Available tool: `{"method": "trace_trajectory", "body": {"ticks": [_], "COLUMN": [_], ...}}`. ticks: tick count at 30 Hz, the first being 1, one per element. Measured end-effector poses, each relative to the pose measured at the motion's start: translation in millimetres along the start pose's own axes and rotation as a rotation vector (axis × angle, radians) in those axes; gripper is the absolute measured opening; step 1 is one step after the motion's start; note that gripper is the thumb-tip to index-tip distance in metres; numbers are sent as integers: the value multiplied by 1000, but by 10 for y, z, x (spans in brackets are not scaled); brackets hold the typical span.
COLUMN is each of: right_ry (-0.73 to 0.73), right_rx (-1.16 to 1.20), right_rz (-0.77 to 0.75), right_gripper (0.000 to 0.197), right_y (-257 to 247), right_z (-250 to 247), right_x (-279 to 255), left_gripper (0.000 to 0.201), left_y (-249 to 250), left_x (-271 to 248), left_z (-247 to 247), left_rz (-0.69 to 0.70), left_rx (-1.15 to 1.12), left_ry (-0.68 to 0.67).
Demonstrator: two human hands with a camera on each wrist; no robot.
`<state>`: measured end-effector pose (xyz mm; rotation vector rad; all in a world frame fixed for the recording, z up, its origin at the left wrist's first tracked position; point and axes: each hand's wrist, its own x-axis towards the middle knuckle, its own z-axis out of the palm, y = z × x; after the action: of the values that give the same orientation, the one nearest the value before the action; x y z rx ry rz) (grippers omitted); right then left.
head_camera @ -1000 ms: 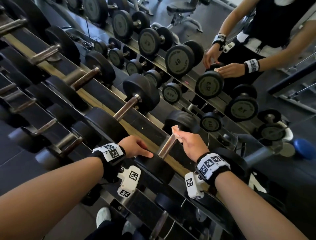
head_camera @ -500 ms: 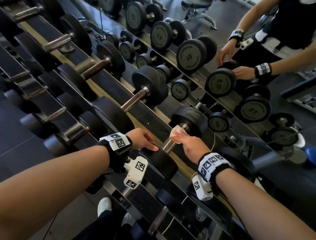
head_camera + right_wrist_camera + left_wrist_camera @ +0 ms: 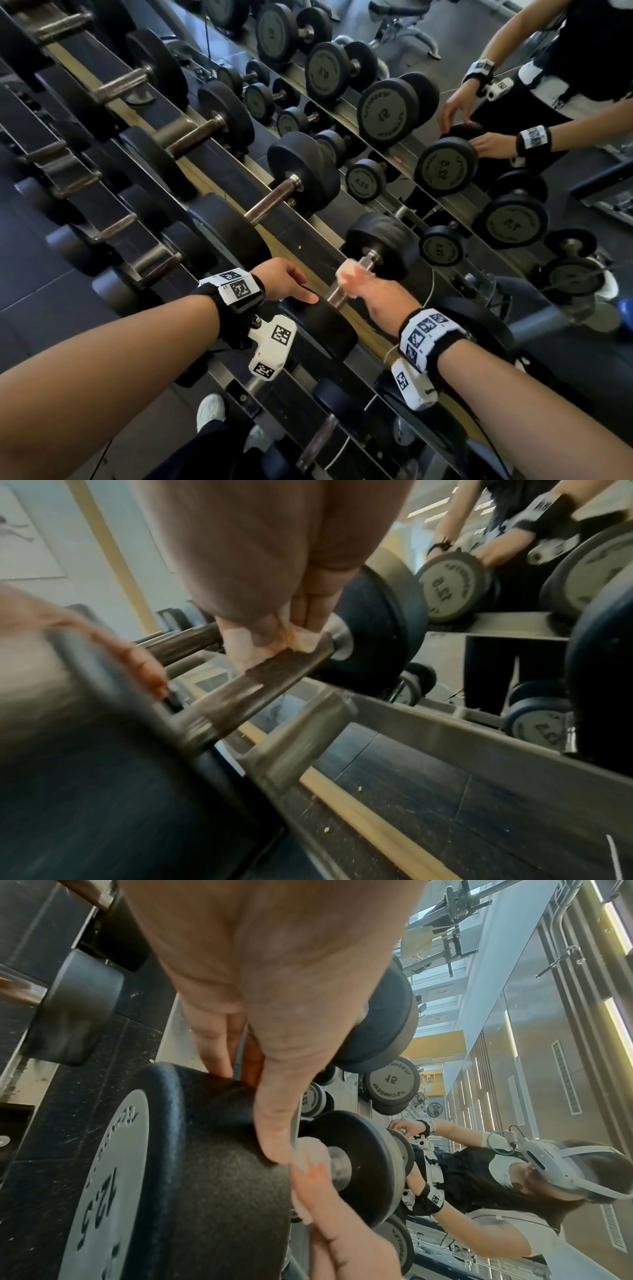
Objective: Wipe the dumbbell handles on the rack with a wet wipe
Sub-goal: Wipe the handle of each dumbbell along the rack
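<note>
The wet wipe (image 3: 347,271) is on the bar, bunched white under the right hand (image 3: 378,291), which is curled over the dumbbell handle (image 3: 337,294) up near the far collar, and the right-wrist view shows the cloth (image 3: 301,639) squeezed between fingers and steel. This is the 12.5 dumbbell, lying across the front of the rack (image 3: 346,310) on the top tier, nearest the person. The left hand (image 3: 286,279) sits on the near weight head (image 3: 320,325), fingers laid flat along its rubber edge, holding nothing, just steadying. That is the right idea: a round dumbbell in a cradle will want to roll under a sideways rub. The part of the bar below the wipe looks dark and rough, knurled or rusty, so I'd say this pass has more to cover. To do it well, wrap the wipe right around the bar, drag it the whole length towards the near head, then twist the wrist so the underside gets cleaned too. Watch that the knurling doesn't shred the cloth. Plenty of work remains, judging by the neighbouring dumbbell (image 3: 274,202) up the row. The mirror (image 3: 582,274) behind doubles everything.
</note>
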<state>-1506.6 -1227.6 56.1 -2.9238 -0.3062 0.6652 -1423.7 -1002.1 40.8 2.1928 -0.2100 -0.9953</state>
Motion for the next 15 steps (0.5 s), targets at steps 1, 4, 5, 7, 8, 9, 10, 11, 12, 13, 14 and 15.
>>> {"method": "trace_trajectory", "body": {"ticks": [1, 4, 5, 7, 8, 9, 10, 11, 12, 13, 14, 15], "right_ry": [-27, -44, -28, 20, 25, 13, -2, -21, -34, -33, -35, -38], "right_rx": [39, 136, 109, 39, 19, 4, -5, 16, 37, 66, 98, 109], "right_rz": [-19, 25, 20, 54, 69, 70, 33, -17, -70, -113, -137, -153], "right_gripper": [70, 48, 46, 49, 50, 51, 51, 51, 51, 50, 49, 48], "right_y": [-19, 61, 119, 211, 216, 191, 130, 53, -18, -72, -114, -118], "right_z": [41, -96, -165, -292, -317, -312, -271, -221, -152, -89, -67, -72], "right_x": [-53, -34, 25, 103, 117, 107, 92, 54, 17, -26, -56, -43], "left_gripper": [51, 49, 48, 47, 47, 46, 46, 46, 47, 48, 49, 49], "left_y": [-2, -14, -14, -15, -15, -16, -19, -19, -20, -20, -22, -22], "left_x": [-3, -2, -2, 0, 2, 1, -2, -5, -10, -15, -19, -23], "left_z": [2, 5, 4, 1, 1, 0, 0, 4, 8, 12, 15, 13], "left_rz": [1, -2, -4, -8, -9, -10, -11, -12, -11, -10, -8, -7], "left_rx": [-3, -14, -17, -18, -18, -18, -17, -17, -17, -16, -16, -18], "left_ry": [2, 0, 0, 1, 1, 2, 3, 4, 5, 5, 5, 4]}}
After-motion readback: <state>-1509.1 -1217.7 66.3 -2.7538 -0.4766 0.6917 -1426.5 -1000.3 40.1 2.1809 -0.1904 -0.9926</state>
